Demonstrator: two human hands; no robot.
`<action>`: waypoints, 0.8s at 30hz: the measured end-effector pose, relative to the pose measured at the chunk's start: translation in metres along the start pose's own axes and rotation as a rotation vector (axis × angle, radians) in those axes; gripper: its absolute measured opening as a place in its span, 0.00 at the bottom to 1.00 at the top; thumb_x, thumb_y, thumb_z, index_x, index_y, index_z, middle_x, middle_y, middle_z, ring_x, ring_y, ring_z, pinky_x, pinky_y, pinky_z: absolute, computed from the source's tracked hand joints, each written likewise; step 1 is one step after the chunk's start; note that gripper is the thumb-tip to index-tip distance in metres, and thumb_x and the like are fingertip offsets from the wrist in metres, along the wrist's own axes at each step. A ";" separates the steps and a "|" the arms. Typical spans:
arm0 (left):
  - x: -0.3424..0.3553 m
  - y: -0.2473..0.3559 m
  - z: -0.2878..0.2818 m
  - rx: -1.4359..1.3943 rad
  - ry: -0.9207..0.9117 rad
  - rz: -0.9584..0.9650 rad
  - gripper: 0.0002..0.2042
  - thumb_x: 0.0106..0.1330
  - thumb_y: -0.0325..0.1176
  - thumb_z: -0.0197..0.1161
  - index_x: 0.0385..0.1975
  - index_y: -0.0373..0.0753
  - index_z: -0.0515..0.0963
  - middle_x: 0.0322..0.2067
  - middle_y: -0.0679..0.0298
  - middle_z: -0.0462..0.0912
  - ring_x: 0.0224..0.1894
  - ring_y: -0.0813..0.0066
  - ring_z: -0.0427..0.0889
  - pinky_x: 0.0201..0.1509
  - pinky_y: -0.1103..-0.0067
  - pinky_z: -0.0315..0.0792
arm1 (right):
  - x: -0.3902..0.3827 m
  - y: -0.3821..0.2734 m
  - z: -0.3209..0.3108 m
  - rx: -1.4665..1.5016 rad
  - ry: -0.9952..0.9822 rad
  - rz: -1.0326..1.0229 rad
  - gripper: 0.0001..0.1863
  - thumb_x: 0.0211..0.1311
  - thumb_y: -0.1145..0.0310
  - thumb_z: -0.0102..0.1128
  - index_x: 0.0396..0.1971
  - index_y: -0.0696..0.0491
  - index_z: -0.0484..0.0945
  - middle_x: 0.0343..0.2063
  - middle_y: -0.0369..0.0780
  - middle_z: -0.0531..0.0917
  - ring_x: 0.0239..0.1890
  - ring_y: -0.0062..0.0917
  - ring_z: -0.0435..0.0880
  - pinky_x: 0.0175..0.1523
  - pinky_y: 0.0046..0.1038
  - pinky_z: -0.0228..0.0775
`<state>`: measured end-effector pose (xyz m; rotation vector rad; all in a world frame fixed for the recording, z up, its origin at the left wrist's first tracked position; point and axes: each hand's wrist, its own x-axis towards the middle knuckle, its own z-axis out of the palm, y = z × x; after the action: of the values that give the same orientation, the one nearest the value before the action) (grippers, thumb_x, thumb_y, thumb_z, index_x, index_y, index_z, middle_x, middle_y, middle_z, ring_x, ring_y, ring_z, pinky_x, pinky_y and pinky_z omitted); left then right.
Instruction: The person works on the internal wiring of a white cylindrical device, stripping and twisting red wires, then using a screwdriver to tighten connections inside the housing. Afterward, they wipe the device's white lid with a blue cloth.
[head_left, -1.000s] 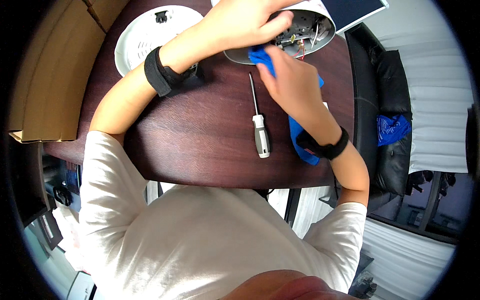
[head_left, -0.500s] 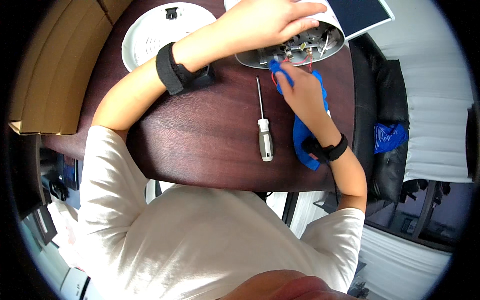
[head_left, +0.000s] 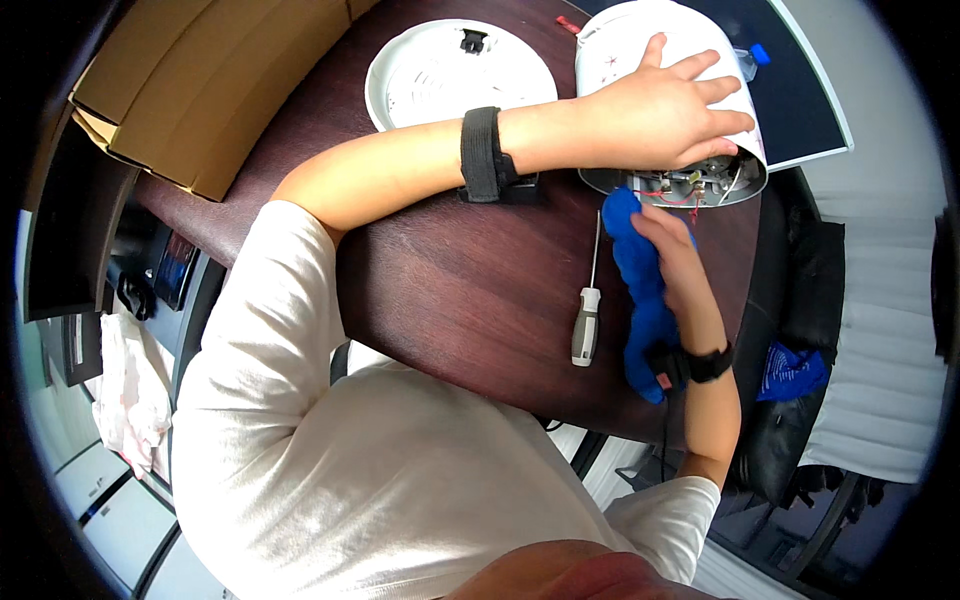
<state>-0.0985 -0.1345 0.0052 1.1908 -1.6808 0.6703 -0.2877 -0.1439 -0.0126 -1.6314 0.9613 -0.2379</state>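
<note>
**Steadying a white appliance on its side, blue cloth at its open base**

Lying tipped on its side at the far right of the dark wooden desk (head_left: 450, 290): a white round appliance (head_left: 640, 50), open underside facing the near edge, wires and metal parts showing inside. Resting spread flat over its white shell: the left hand (head_left: 655, 115), fingers wide, pressing down and gripping nothing. Closing around a blue cloth (head_left: 640, 290) just below the open base: the right hand (head_left: 665, 235), the upper end of the cloth touching the rim, the rest trailing down along the forearm toward the wrist strap.

Lying loose on the desk just left of the cloth: a screwdriver (head_left: 588, 305) with a grey and white handle, blade pointing toward the appliance. Sitting farther back, beside the appliance: a round white lid (head_left: 440, 75) with a small dark clip at its far edge.

Stacking up at the far left corner: flat brown cardboard boxes (head_left: 170, 90), plain on the faces in view. Showing off the desk at the right, low down: a crumpled blue packet (head_left: 790, 370), too small to read.

Being cut off by the top edge: the far side of the appliance. Being hidden by the cloth: the right fingertips. Being hard to make out: the parts inside the base.
</note>
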 end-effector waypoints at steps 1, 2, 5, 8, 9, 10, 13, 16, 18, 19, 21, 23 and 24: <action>-0.001 0.000 0.001 -0.005 0.003 0.007 0.16 0.69 0.49 0.51 0.52 0.55 0.76 0.57 0.57 0.74 0.65 0.52 0.65 0.57 0.41 0.57 | -0.009 -0.001 -0.005 0.005 -0.024 -0.036 0.09 0.66 0.67 0.54 0.37 0.55 0.79 0.29 0.28 0.76 0.33 0.10 0.70 0.39 0.16 0.62; -0.001 0.001 0.002 -0.010 0.006 0.015 0.16 0.69 0.49 0.51 0.52 0.55 0.76 0.57 0.57 0.74 0.65 0.52 0.65 0.57 0.41 0.57 | -0.016 -0.006 -0.007 0.010 -0.047 -0.072 0.09 0.66 0.67 0.53 0.37 0.55 0.79 0.29 0.28 0.76 0.33 0.10 0.70 0.39 0.15 0.62; -0.002 0.000 -0.002 -0.008 -0.015 0.008 0.16 0.69 0.49 0.50 0.52 0.56 0.76 0.57 0.57 0.74 0.65 0.51 0.65 0.57 0.40 0.57 | -0.031 -0.020 -0.013 -0.142 0.006 -0.147 0.11 0.67 0.68 0.54 0.43 0.59 0.78 0.32 0.29 0.79 0.32 0.10 0.73 0.39 0.15 0.67; -0.002 0.000 -0.003 0.021 -0.026 -0.001 0.16 0.69 0.49 0.50 0.53 0.55 0.75 0.58 0.57 0.73 0.65 0.51 0.65 0.57 0.41 0.57 | -0.060 -0.025 -0.034 -0.371 0.133 -0.273 0.11 0.64 0.70 0.58 0.44 0.59 0.77 0.32 0.29 0.79 0.33 0.10 0.74 0.39 0.15 0.67; -0.002 0.002 -0.003 0.029 -0.039 -0.002 0.16 0.69 0.48 0.51 0.53 0.53 0.75 0.57 0.56 0.72 0.65 0.50 0.65 0.57 0.40 0.58 | -0.074 -0.023 -0.041 -0.414 0.192 -0.318 0.11 0.63 0.71 0.59 0.43 0.59 0.77 0.32 0.29 0.79 0.33 0.10 0.74 0.38 0.15 0.67; 0.000 0.003 -0.003 0.039 -0.031 -0.007 0.16 0.69 0.47 0.51 0.53 0.53 0.75 0.57 0.56 0.72 0.64 0.49 0.65 0.57 0.40 0.58 | -0.083 -0.015 -0.061 -0.412 0.281 -0.309 0.12 0.60 0.73 0.63 0.44 0.58 0.77 0.31 0.30 0.78 0.32 0.10 0.73 0.38 0.16 0.68; 0.006 0.008 0.000 0.040 -0.013 -0.016 0.16 0.69 0.46 0.52 0.52 0.49 0.75 0.56 0.54 0.73 0.64 0.46 0.65 0.55 0.37 0.60 | -0.110 0.013 -0.132 -0.479 0.623 -0.307 0.18 0.59 0.73 0.63 0.49 0.61 0.74 0.37 0.34 0.79 0.35 0.16 0.75 0.41 0.18 0.69; 0.016 0.010 0.011 0.033 -0.028 -0.038 0.17 0.69 0.46 0.51 0.52 0.48 0.75 0.56 0.53 0.73 0.63 0.44 0.66 0.55 0.36 0.59 | -0.140 0.050 -0.222 -0.259 0.995 -0.276 0.27 0.63 0.66 0.56 0.58 0.66 0.67 0.48 0.44 0.77 0.47 0.25 0.76 0.56 0.25 0.67; 0.019 0.012 0.020 0.028 -0.034 -0.048 0.17 0.69 0.46 0.51 0.52 0.47 0.75 0.55 0.52 0.73 0.62 0.42 0.66 0.54 0.34 0.59 | -0.153 0.039 -0.235 -0.098 1.186 -0.337 0.26 0.64 0.63 0.55 0.56 0.65 0.68 0.47 0.46 0.78 0.46 0.28 0.78 0.54 0.28 0.70; 0.022 0.014 0.024 0.031 -0.035 -0.050 0.17 0.69 0.46 0.51 0.52 0.46 0.75 0.55 0.51 0.73 0.62 0.41 0.66 0.54 0.34 0.58 | -0.156 0.030 -0.234 0.018 1.240 -0.380 0.24 0.64 0.63 0.55 0.54 0.65 0.69 0.46 0.47 0.78 0.45 0.29 0.79 0.52 0.30 0.72; 0.024 0.018 0.034 0.064 -0.028 -0.046 0.18 0.69 0.46 0.50 0.52 0.45 0.75 0.55 0.50 0.73 0.62 0.39 0.66 0.53 0.32 0.58 | -0.156 0.014 -0.218 0.207 1.306 -0.466 0.18 0.65 0.62 0.57 0.45 0.62 0.72 0.42 0.45 0.79 0.40 0.29 0.80 0.44 0.31 0.76; 0.027 0.023 0.041 0.107 -0.045 -0.036 0.18 0.69 0.46 0.50 0.52 0.44 0.75 0.55 0.49 0.72 0.62 0.37 0.66 0.52 0.31 0.57 | -0.149 0.010 -0.199 0.178 1.321 -0.515 0.16 0.65 0.63 0.58 0.44 0.61 0.72 0.40 0.44 0.79 0.38 0.28 0.80 0.43 0.30 0.76; 0.027 0.026 0.043 0.119 -0.058 -0.036 0.18 0.69 0.46 0.50 0.52 0.44 0.75 0.55 0.49 0.72 0.62 0.37 0.65 0.52 0.31 0.57 | -0.146 0.009 -0.188 0.163 1.326 -0.536 0.16 0.65 0.63 0.59 0.43 0.60 0.73 0.39 0.43 0.79 0.37 0.27 0.79 0.42 0.30 0.76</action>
<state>-0.1415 -0.1711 0.0142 1.3328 -1.6822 0.7283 -0.5012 -0.1789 0.0863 -1.4450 1.3368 -1.8677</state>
